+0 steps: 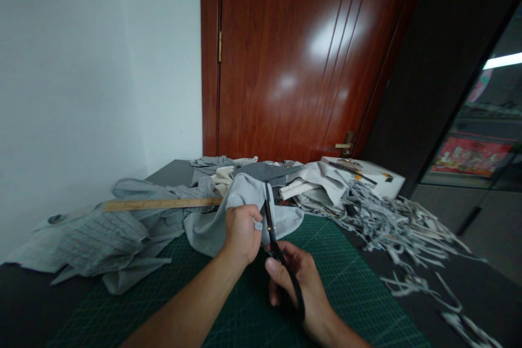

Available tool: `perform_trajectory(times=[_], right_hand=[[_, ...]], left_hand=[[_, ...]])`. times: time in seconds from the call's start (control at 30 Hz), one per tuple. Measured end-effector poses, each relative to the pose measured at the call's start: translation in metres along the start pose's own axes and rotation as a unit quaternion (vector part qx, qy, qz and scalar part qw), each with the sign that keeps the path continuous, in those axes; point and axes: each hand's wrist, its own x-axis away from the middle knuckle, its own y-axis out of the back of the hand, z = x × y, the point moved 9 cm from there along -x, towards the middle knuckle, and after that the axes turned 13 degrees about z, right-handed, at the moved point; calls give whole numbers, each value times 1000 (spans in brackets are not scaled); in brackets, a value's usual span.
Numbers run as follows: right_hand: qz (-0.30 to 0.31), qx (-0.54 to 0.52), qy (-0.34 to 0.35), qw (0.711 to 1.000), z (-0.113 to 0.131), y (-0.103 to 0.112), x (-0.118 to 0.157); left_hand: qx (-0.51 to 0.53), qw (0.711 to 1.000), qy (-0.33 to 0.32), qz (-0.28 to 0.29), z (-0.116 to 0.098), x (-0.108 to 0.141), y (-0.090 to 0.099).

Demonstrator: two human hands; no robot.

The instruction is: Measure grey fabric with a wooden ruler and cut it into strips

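My left hand [243, 232] is closed around a bunched edge of light grey fabric [247, 189], lifting it above the mat. The rest of that cloth drapes down on both sides of the fist. In my right hand [299, 277] is a pair of black-handled scissors [269, 217], the fingers wrapped through the handles. Its blades point away from me and stand upright against the cloth's right side, just right of my left hand. A narrow strip of the fabric shows to the right of the blades. Whether the blades are fully closed is hard to make out.
A green cutting mat [338, 272] covers the table's middle. Grey garments [106, 239] lie at left under a wooden ruler [163, 205]. Cut fabric strips [391, 223] heap at right, near a white box [387, 176]. Folded cloth [320, 182] lies behind, before a wooden door [285, 65].
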Motion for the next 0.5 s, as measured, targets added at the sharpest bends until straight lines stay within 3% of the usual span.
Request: perform_trajectory(times=[0.27, 0.5], right_hand=[[8, -4, 6, 1000, 3, -4, -1], [9, -11, 20, 1000, 4, -6, 0]], left_hand=[[-43, 989, -87, -108, -28, 13, 1], [-36, 990, -96, -98, -32, 21, -9]])
